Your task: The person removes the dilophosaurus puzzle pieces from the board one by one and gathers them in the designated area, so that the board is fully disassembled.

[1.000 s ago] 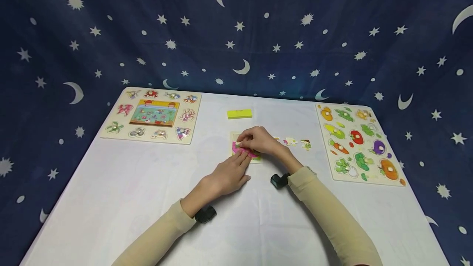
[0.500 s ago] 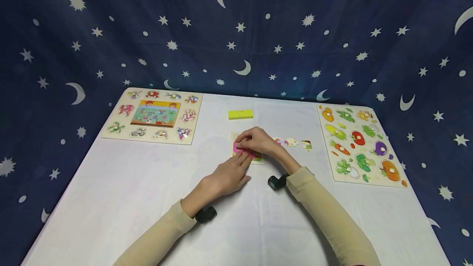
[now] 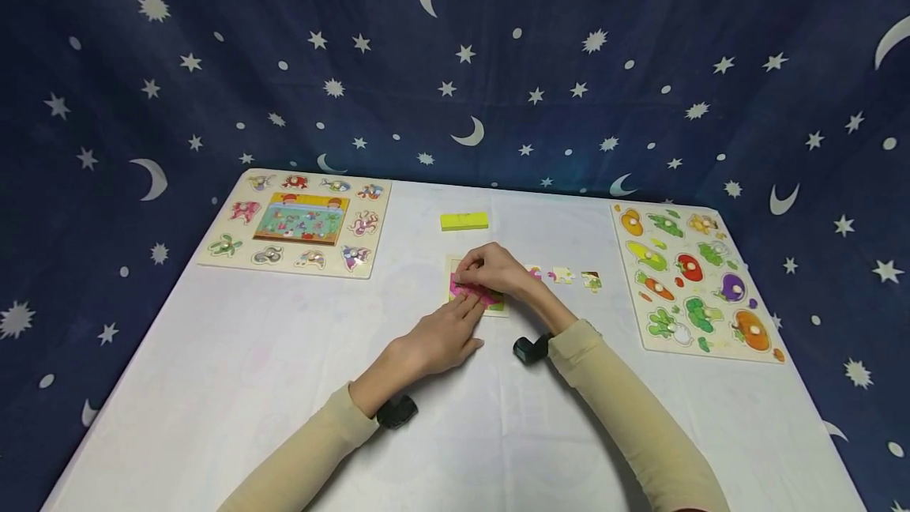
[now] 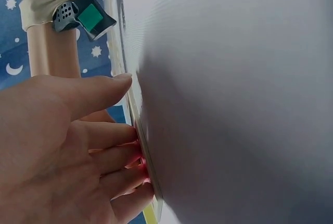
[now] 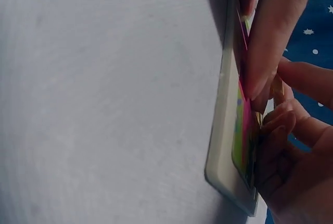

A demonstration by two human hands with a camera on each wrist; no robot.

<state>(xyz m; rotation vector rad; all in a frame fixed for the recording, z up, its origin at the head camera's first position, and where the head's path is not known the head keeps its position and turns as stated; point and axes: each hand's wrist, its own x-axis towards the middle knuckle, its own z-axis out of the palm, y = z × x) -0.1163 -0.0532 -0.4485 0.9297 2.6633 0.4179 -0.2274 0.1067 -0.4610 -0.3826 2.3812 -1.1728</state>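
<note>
Head view fairly bright; wrist views dimmer, soft; broad shadow across tabletop (image 4: 239, 78), left wrist.

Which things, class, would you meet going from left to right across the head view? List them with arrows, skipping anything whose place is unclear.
Sea-animal board → left hand → right hand → loose piece with pink knob → loose piece with brown patch → vegetable board.

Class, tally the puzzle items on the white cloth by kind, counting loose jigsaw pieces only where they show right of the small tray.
Sea-creature puzzle board: 1
Vegetable puzzle board: 1
Jigsaw tray: 1
Loose jigsaw pieces: 3, one partly hidden
Yellow block: 1
Total: 7
</note>
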